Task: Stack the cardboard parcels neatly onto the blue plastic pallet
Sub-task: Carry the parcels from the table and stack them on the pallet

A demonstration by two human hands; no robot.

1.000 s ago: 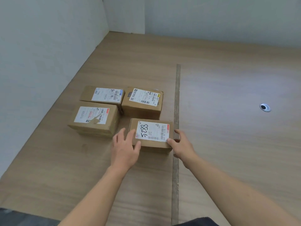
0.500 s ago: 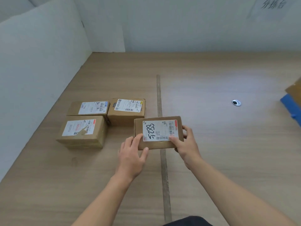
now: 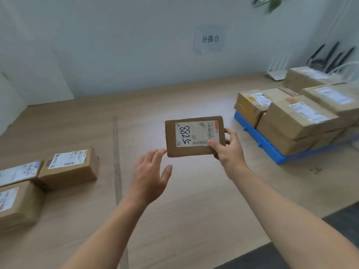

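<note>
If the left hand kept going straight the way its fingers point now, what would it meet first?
The left hand points up and slightly right, its fingertips at the lower left corner of the parcel marked 5288, held by the right hand. That parcel would likely come first; whether they already touch is unclear.

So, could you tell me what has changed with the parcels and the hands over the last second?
The parcel marked 5288 was lifted off the table and carried right, towards the blue pallet. The right hand still grips it; the left hand has let go and trails below. The three parcels at left have not moved.
</note>
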